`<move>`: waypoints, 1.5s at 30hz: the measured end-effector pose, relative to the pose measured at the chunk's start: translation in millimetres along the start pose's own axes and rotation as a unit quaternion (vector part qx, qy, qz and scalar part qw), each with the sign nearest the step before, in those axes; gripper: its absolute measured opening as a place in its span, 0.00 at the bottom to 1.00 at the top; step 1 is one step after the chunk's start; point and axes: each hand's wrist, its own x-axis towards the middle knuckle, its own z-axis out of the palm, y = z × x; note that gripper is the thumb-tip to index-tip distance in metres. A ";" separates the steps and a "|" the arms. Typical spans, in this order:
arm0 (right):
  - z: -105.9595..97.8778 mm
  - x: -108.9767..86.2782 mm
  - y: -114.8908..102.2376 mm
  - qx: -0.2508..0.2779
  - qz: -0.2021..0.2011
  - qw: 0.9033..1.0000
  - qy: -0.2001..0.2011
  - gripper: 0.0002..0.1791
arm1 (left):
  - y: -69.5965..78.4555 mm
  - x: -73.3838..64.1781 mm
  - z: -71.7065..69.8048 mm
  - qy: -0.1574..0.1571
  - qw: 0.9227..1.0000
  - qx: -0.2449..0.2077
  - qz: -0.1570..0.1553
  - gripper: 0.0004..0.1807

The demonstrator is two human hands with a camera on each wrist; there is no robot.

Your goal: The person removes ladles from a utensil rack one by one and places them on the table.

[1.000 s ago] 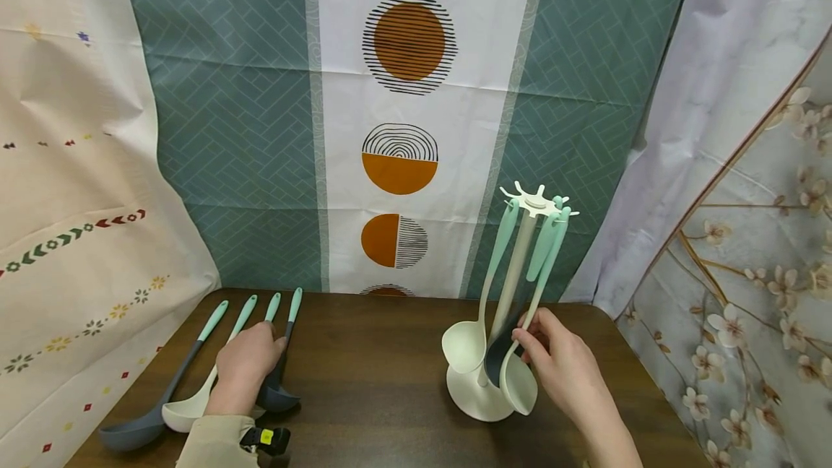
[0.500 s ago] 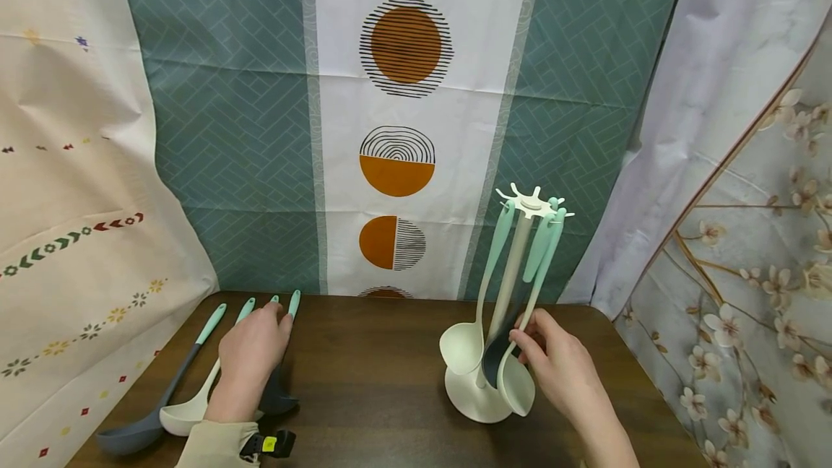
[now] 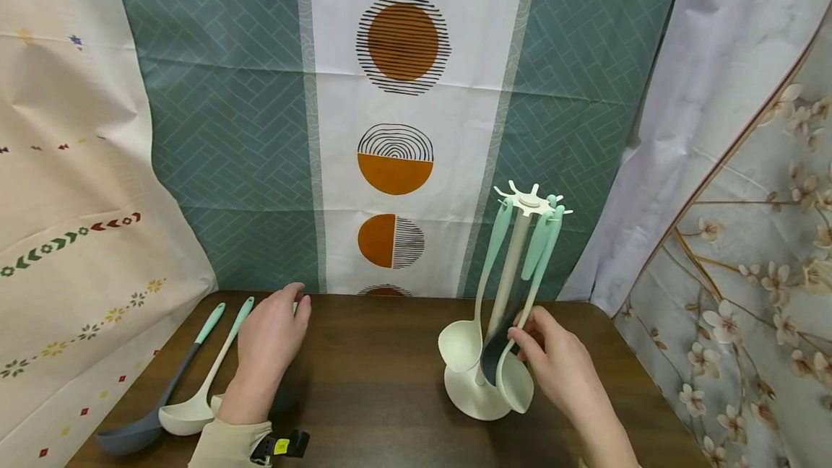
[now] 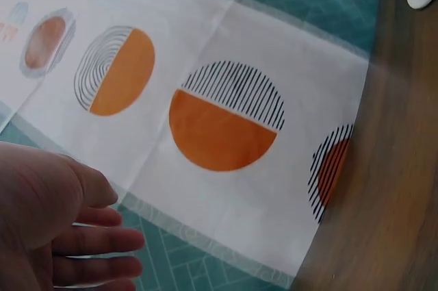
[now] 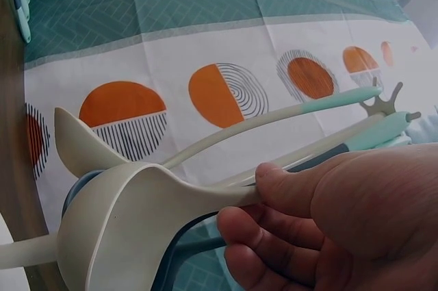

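Cream plastic and mint handles mark the utensils in this view, which we read as a set being hung on the rack (image 3: 477,406) at the right of the brown table (image 3: 383,360). In the right hand (image 3: 555,360) we find the cream ladle (image 3: 516,387), its stem pinched between thumb and fingers a little above the bowl, its handle reaching up to the hooked crown (image 3: 529,202). A second cream ladle (image 3: 460,347) hangs to its left, and a dark utensil (image 3: 495,361) sits between the two, partly hidden.

At the left of the table lie the dark ladle (image 3: 133,435) and, beside it, the pale ladle (image 3: 190,414); a further pale bowl (image 3: 217,403) and a dark head (image 3: 286,394) show only in part behind the forearm. Above these we note the left hand (image 3: 273,331), whose fingers (image 4: 99,241) extend loosely and, in the left wrist view, hold nothing; whether the hand touches a handle beneath it we cannot tell.

We judge the step in hand to be a steadying of the rack's load, with the left hand between picks. The next move would seem to call for a closing grip on one mint handle at the left, lifted without sweeping its neighbours, while the right hand keeps the hanging ladle from swinging.
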 end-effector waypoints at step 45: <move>-0.4 0.3 -0.9 0.002 -0.014 1.000 0.025 0.05 | 129.0 -6.4 19.0 -0.006 0.978 -0.194 0.074 0.18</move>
